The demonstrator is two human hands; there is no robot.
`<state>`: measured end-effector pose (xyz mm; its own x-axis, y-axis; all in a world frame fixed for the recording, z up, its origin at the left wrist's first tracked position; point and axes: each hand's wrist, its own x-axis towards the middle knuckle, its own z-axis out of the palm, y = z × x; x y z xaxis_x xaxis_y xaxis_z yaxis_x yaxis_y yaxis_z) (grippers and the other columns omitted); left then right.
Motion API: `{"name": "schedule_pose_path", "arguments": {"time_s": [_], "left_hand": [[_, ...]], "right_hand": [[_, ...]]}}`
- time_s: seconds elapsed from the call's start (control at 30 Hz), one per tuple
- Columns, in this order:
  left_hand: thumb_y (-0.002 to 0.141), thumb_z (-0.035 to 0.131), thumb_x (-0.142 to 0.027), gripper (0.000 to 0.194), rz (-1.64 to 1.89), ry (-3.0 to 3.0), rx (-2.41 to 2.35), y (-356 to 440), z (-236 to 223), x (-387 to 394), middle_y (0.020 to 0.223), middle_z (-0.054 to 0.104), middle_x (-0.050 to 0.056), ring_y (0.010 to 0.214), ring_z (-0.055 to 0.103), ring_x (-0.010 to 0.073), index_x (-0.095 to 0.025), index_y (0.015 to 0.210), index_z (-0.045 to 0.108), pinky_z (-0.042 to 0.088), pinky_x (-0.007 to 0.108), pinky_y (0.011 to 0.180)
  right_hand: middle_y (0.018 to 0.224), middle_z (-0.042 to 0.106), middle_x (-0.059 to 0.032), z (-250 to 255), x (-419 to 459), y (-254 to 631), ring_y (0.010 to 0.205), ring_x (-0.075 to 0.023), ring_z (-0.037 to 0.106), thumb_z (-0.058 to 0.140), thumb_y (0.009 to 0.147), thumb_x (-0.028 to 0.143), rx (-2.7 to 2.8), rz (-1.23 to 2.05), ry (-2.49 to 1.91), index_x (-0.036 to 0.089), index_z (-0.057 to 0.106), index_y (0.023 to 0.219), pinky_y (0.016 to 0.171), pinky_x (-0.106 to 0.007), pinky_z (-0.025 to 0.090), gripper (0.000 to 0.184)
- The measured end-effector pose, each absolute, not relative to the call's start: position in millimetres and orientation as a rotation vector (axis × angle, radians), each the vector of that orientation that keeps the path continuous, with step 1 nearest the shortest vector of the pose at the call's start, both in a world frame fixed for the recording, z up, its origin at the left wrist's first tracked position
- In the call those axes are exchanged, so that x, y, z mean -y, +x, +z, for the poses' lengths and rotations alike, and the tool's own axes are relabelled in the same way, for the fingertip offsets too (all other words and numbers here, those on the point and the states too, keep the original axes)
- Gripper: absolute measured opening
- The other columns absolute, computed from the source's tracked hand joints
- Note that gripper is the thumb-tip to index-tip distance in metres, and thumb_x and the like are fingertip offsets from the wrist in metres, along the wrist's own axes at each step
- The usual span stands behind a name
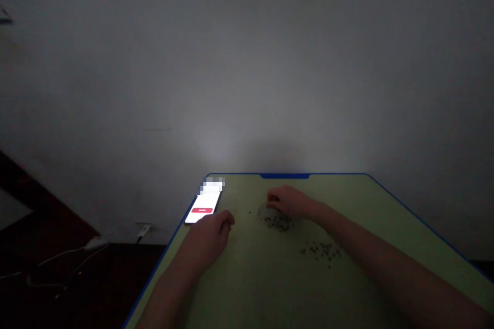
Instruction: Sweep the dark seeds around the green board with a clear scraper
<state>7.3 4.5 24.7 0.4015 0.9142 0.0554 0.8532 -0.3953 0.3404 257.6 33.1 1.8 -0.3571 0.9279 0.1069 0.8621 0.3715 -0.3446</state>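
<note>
My right hand (291, 201) is over a small, pale, round dish-like thing (264, 212), its fingers pinched together. Whether anything tiny is between those fingertips is too dark to make out. Many small dark pieces (280, 223) are gathered at the near side of the pale thing. A looser scatter of similar pieces (324, 251) lies closer to me, beside my right forearm. My left hand (208, 236) rests on the left part of the table with its fingers curled in, close to the near end of a lit phone (204, 203). Nothing shows in it.
The pale green table (250, 282) has a blue edge and stands against a grey wall (247, 61). One dark speck (249, 212) lies left of the pale dish-like thing. White cables (57, 255) and a plug (144, 230) are at the lower left, off the table. The light is dim.
</note>
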Motion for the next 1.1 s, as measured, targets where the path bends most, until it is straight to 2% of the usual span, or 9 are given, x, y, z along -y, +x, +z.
{"name": "schedule_pose_path", "arguments": {"time_s": [0.2, 0.4, 0.67, 0.9, 1.1], "left_hand": [[0.081, 0.038, -0.020, 0.028, 0.440, 2.417, -1.535, 6.9, 21.9, -5.4, 0.087, 0.068, 0.004, 0.079, 0.062, 0.0172, -0.022, 0.090, 0.064, 0.041, 0.026, 0.065], [0.082, 0.038, -0.021, 0.027, 0.689, 2.374, -1.525, 2.5, 25.8, -8.3, 0.083, 0.068, 0.003, 0.067, 0.062, 0.0138, -0.021, 0.089, 0.063, 0.041, 0.023, 0.059], [0.078, 0.040, -0.020, 0.023, 1.228, 2.172, -1.579, -8.0, 36.9, -6.5, 0.069, 0.066, 0.000, 0.059, 0.060, 0.0124, -0.019, 0.084, 0.062, 0.042, 0.021, 0.055], [0.079, 0.040, -0.020, 0.022, 1.276, 2.172, -1.612, -12.3, 36.9, -5.3, 0.062, 0.061, -0.001, 0.054, 0.055, 0.0117, -0.018, 0.082, 0.062, 0.040, 0.021, 0.053], [0.077, 0.040, -0.017, 0.022, 1.293, 2.221, -1.612, -10.9, 35.4, -6.8, 0.062, 0.060, -0.001, 0.054, 0.053, 0.0116, -0.017, 0.080, 0.062, 0.038, 0.022, 0.053]], "right_hand": [[0.070, 0.064, -0.0012, 12.7, 18.1, 243.6, 0.061, -0.0122, 0.053, 0.054, 0.083, 0.032, 2.415, 0.375, -1.485, 0.020, 0.062, 0.079, 0.054, -0.022, 0.031, 0.015], [0.069, 0.063, -0.0011, 26.1, 28.7, 258.7, 0.059, -0.0112, 0.052, 0.050, 0.086, 0.029, 2.228, 0.341, -1.502, 0.018, 0.058, 0.080, 0.054, -0.022, 0.033, 0.015], [0.084, 0.067, -0.0046, 31.7, -15.1, 226.0, 0.074, -0.0161, 0.059, 0.049, 0.083, 0.023, 2.286, 0.052, -1.642, 0.020, 0.062, 0.088, 0.061, -0.024, 0.035, 0.014], [0.096, 0.065, -0.0108, 16.3, -50.4, 173.1, 0.086, -0.0204, 0.058, 0.040, 0.088, 0.020, 2.386, -0.126, -1.661, 0.018, 0.062, 0.091, 0.065, -0.026, 0.037, 0.022], [0.091, 0.064, -0.0090, 13.2, -27.2, 167.2, 0.076, -0.0191, 0.059, 0.039, 0.089, 0.019, 2.588, -0.162, -1.473, 0.018, 0.061, 0.091, 0.058, -0.026, 0.034, 0.022]]}}
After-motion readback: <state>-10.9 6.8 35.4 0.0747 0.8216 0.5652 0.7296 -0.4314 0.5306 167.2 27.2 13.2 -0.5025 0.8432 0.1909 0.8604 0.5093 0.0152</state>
